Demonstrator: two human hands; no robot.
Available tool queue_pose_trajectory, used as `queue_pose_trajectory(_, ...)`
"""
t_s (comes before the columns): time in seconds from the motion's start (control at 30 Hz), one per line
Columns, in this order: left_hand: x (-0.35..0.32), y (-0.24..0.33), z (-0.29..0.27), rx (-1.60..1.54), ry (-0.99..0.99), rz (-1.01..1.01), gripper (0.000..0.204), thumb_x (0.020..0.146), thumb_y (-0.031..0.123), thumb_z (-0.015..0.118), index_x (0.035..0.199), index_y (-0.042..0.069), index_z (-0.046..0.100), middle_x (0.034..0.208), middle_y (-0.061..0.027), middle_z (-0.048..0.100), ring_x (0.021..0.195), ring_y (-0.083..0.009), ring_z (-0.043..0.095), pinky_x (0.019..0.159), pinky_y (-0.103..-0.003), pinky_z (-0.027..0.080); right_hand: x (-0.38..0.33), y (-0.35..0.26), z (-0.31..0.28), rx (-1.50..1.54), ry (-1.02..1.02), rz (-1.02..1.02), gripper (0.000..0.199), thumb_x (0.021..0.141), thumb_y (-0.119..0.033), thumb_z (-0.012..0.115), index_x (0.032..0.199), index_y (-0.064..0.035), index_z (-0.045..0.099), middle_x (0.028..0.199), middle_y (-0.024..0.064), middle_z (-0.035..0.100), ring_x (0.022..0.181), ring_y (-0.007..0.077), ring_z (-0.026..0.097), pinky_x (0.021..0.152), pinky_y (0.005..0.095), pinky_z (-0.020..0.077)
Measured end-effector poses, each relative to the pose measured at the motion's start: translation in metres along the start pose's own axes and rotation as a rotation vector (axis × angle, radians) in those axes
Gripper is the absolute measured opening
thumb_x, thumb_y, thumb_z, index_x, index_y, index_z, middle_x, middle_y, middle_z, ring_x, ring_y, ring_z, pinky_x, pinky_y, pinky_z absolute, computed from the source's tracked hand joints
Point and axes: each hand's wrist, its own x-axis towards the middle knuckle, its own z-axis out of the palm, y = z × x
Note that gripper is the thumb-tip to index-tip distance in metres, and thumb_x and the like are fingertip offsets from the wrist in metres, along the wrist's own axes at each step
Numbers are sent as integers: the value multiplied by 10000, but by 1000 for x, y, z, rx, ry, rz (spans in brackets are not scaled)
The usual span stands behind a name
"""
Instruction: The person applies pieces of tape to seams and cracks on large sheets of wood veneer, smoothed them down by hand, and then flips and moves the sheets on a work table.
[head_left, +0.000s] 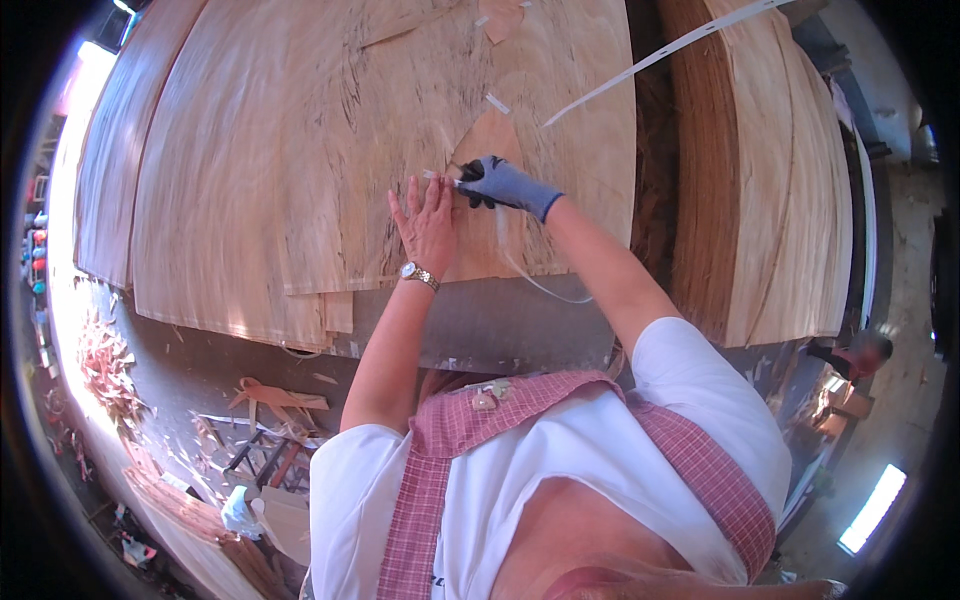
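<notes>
My bare left hand (428, 228), with a wristwatch (420, 275) at its wrist, lies flat with fingers spread on a pale wood veneer sheet (240, 150). Just right of its fingertips, my right hand (505, 186), in a blue-grey glove with dark fingers, is closed on white tape. A short end of this tape (432, 176) reaches toward the left fingertips, and a long thin length (540, 286) loops down over the sheet's near edge. Beyond the right hand lies a reddish veneer patch (490, 138), with a small white tape piece (497, 103) at its top. The gloved fingertips are partly hidden.
Another veneer stack (785, 180) stands to the right across a dark gap (654, 150). A white strip (660, 62) slants over the far right part of the sheet. Veneer scraps (105, 360) litter the floor at left. Another person (855, 357) is far right.
</notes>
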Motion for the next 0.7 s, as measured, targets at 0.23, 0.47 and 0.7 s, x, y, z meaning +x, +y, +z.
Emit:
queue_pose_trajectory(0.23,16,-1,-18,-24,-135,30,495,892,228,568,1379,163,502,1427,-36,490,1324,-285,415,1120,-578,174,25,6,-50,-233,274,-161,280,946,-309,540,1067,-67,610,732,101,684,619,194,624,589,368,484)
queue_pose_trajectory(0.47,91,-5,18,-184,25,104,575,877,229,576,1431,177,431,1417,-58,495,1245,-272,473,1029,-532,288,68,6,-49,-80,232,66,412,825,-372,712,850,31,632,666,93,680,561,165,643,526,303,496)
queue_pose_trajectory(0.7,85,15,11,40,-121,162,582,887,273,563,1448,261,410,1464,-74,431,1237,-300,474,1018,-510,304,-6,63,-13,423,354,95,255,912,-287,628,927,-32,618,659,55,655,501,124,566,469,277,429)
